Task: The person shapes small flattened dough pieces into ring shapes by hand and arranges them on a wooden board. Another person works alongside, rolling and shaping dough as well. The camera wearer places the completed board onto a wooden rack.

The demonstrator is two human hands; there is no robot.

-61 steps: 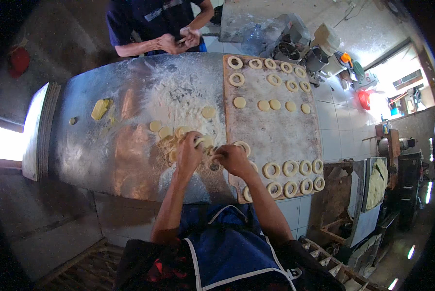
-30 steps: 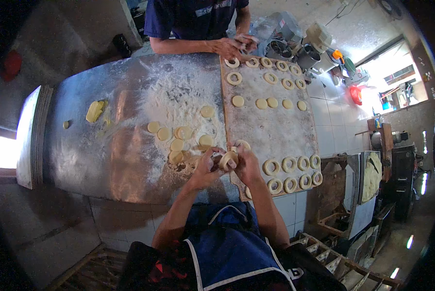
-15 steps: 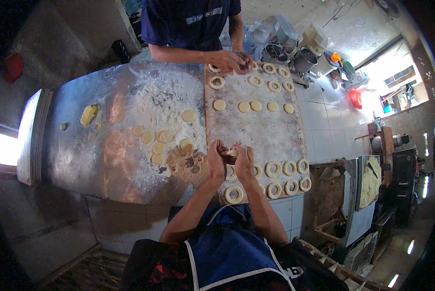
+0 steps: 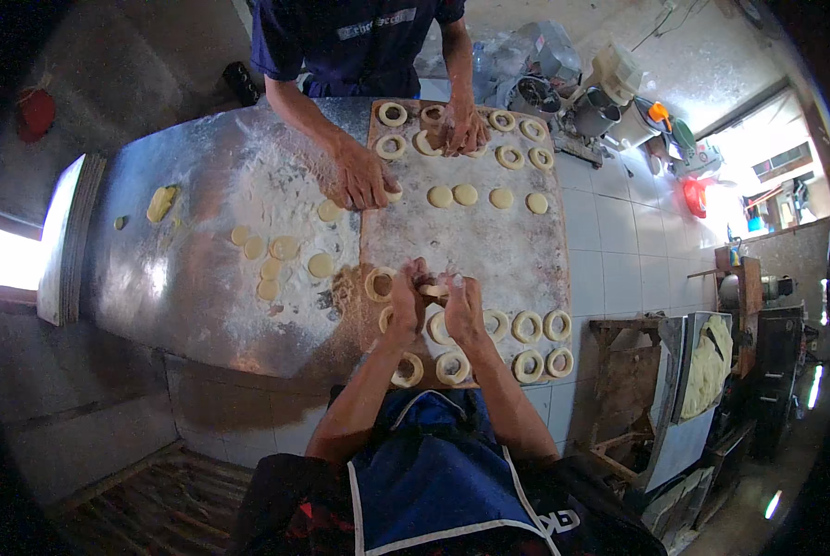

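As you are shifting from counter (image 4: pixel 193 259) to board (image 4: pixel 517 243), left hand (image 4: pixel 408 298) and right hand (image 4: pixel 463 308) are pinching ring (image 4: pixel 433 291), fingers nearly closed, apparently shaping.

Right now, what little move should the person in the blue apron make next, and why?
Probably lower the dough piece onto the floury board beside the nearer dough rings: the left hand and right hand hold it between them above that board, where those rings lie in rows. Whether it has a hole, I can't tell from this angle.
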